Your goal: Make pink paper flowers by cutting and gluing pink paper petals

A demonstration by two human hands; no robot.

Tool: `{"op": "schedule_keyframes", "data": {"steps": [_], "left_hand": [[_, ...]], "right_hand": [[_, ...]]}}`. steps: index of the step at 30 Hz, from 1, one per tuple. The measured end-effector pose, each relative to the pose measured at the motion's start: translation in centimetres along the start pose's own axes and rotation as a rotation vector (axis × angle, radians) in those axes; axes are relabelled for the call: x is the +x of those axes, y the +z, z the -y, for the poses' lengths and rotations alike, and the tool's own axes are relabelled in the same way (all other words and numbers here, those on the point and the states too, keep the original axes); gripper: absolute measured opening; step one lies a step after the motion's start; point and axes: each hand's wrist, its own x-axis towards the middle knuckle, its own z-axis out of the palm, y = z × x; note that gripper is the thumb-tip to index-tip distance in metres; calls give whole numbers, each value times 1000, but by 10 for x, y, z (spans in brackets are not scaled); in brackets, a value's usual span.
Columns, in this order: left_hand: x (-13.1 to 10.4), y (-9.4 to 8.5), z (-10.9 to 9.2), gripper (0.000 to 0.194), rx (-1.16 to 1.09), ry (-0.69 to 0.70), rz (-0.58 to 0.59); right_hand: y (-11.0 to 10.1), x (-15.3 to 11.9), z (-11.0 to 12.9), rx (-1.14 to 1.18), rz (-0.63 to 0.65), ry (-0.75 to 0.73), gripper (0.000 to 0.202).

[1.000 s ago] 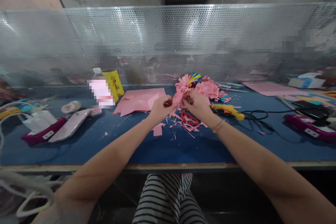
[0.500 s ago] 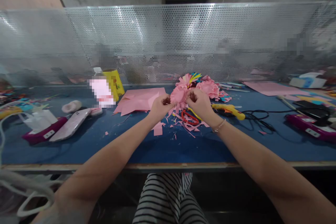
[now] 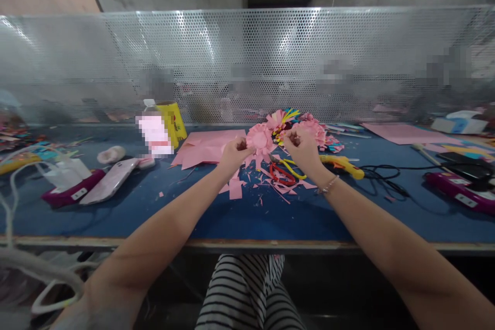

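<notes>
My left hand (image 3: 236,153) pinches the left edge of a round pink paper flower (image 3: 260,139) with petals around its rim. To the right of the flower, apart from it, my right hand (image 3: 301,148) is raised with its fingers curled together; what they hold, if anything, is too small to make out. More crumpled pink paper flowers (image 3: 276,119) lie behind, next to yellow and blue strips. Below the hands are red-handled scissors (image 3: 283,176) among pink paper scraps (image 3: 235,188).
Pink sheets (image 3: 209,145) lie left of centre, near a bottle (image 3: 154,134) and a yellow box (image 3: 172,122). A yellow glue gun (image 3: 346,165) with a black cable is at right. Phone (image 3: 112,180) and purple power strips (image 3: 460,193) flank the table (image 3: 270,224).
My right hand has moved off the flower to the right, its fingers now apart from it. My left hand keeps its hold, and the flower's round face now shows. The view has shifted slightly.
</notes>
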Motion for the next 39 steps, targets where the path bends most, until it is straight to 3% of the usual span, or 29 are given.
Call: {"op": "schedule_keyframes", "data": {"steps": [4,10,16,21,28,39], "left_hand": [[2,-1,2,17,-12,-8,4],[1,-1,1,23,33,43,52],[-2,2,-3,25,50,41,116],[0,2,0,23,29,60,123],[-4,3,-10,19,164,65,115],[-16,10,-24,16,358,225,188]], "right_hand": [[0,0,-2,41,23,32,6],[4,-2,0,322,199,137,8],[7,-1,4,475,199,161,7],[9,1,-3,420,185,151,4],[9,-4,-2,242,193,0,14],[5,-3,-2,-1,118,-54,8]]}}
